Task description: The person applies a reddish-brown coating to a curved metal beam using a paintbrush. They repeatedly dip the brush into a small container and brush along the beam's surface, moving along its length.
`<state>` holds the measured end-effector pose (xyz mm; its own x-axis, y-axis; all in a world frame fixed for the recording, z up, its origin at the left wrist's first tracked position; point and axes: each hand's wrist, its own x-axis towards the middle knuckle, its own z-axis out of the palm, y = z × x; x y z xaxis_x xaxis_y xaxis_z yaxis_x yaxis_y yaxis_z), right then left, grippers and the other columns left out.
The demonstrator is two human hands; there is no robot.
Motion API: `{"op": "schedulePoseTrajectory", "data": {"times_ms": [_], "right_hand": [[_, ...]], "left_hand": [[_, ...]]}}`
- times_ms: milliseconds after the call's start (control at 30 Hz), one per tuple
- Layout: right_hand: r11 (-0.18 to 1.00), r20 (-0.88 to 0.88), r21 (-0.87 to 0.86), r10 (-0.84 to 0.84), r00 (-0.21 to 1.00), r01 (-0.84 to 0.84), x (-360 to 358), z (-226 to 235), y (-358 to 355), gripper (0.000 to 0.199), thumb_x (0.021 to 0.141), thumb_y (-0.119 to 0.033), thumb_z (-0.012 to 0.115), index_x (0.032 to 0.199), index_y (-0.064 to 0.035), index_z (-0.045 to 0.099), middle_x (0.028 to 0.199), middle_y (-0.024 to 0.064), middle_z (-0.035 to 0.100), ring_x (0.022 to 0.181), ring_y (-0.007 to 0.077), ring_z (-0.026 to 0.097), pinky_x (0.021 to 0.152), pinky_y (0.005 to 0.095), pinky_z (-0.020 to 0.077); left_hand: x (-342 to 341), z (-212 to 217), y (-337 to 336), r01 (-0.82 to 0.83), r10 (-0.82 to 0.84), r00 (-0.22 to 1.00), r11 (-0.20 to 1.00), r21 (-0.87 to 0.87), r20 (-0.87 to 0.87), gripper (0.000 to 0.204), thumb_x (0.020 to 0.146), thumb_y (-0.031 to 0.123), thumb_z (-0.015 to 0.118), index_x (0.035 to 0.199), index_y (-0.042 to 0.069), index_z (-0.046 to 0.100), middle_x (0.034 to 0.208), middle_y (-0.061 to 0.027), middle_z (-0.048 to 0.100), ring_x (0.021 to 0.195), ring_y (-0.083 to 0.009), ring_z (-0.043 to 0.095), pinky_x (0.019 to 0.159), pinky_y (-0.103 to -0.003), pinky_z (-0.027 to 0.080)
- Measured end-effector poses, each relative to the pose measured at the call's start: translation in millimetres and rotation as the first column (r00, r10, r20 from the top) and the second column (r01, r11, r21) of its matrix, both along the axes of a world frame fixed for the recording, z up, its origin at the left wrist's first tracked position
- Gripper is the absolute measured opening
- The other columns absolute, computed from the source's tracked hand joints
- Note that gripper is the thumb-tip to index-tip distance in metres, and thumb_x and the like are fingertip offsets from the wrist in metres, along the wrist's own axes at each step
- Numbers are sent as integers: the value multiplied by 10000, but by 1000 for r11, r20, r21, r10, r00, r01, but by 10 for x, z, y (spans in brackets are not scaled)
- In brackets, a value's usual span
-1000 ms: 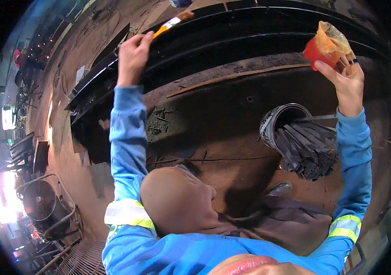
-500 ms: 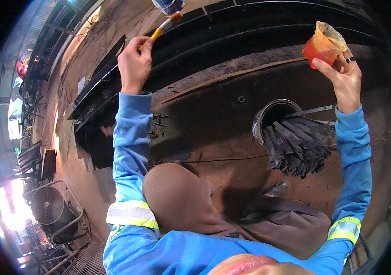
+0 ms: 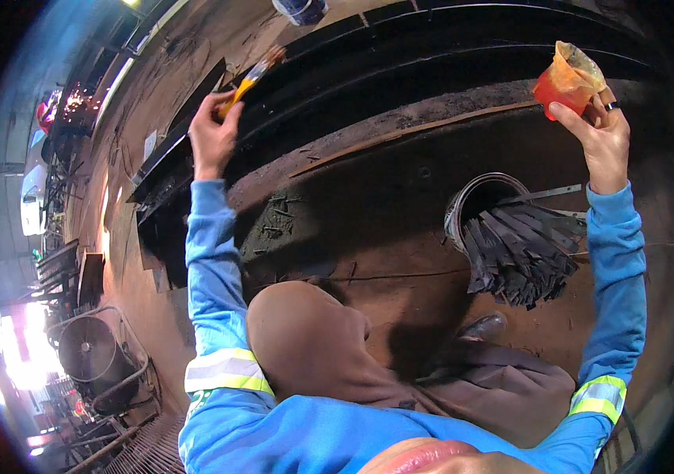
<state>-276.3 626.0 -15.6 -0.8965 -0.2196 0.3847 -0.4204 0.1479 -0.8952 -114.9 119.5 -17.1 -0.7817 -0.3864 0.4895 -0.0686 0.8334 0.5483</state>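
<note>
My left hand (image 3: 214,134) is closed round the yellow handle of a paintbrush (image 3: 252,78). Its reddish-brown bristles point up and to the right, over a long black steel beam (image 3: 329,95). Off to the right, my right hand (image 3: 599,141) grips a cut-off plastic cup (image 3: 564,88), orange-red low down and smeared yellowish at its crumpled rim. The cup is tilted, and what is inside cannot be made out. Both arms are stretched forward, well apart.
A metal bucket (image 3: 457,207) lies on its side with dark flat metal strips (image 3: 520,254) spilling from it. A blue-and-white pail (image 3: 302,11) stands beyond the beam. At left are a large fan (image 3: 94,355) and, farther off, a person (image 3: 46,114) near flying sparks.
My left hand has drawn back and to the left with the paintbrush. My right hand and the cup have shifted slightly right. Sparks now show at the far left.
</note>
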Motion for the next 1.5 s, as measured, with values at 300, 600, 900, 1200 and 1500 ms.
{"op": "schedulePoseTrajectory", "data": {"times_ms": [300,600,900,1200,1500], "right_hand": [[999,-8,41,-7,1000,7,27,3,-132,671,704,-262,892,1255,-44,578,1159,135,653,1088,233,637,991,353,506],[997,-24,64,-48,999,50,-81,-77,-60,695,695,-309,895,1261,-64,573,1181,140,649,1111,258,632,986,387,515],[998,-38,32,-51,998,52,-93,-46,57,671,697,-278,897,1248,-63,579,1177,138,652,1099,248,640,985,359,517],[995,-75,74,-54,996,59,-29,-12,-25,640,721,-280,882,1241,-59,583,1164,120,657,1071,221,647,975,351,521],[1000,-73,-20,-1,997,-1,-115,-107,21,644,707,-297,893,1226,-60,593,1155,127,656,1074,231,652,969,352,527]], "left_hand": [[222,-263,-71,-56,57,998,998,11,-19,217,783,53,715,997,36,681,775,-29,610,730,-108,573,719,-255,483],[-665,-6,632,27,-40,995,990,-141,-91,268,746,115,718,1004,47,686,843,-130,647,755,-254,619,705,-355,505],[-447,-88,494,-62,61,998,998,6,26,254,821,179,748,1005,20,672,869,-122,708,770,-208,669,713,-326,524],[-545,-173,711,-51,47,983,999,19,179,233,803,166,751,980,38,671,846,-113,701,762,-183,666,708,-323,518],[-1258,1,1191,138,-126,983,987,-87,133,290,804,207,727,1033,45,654,955,-186,703,909,-339,684,807,-403,523]]}}
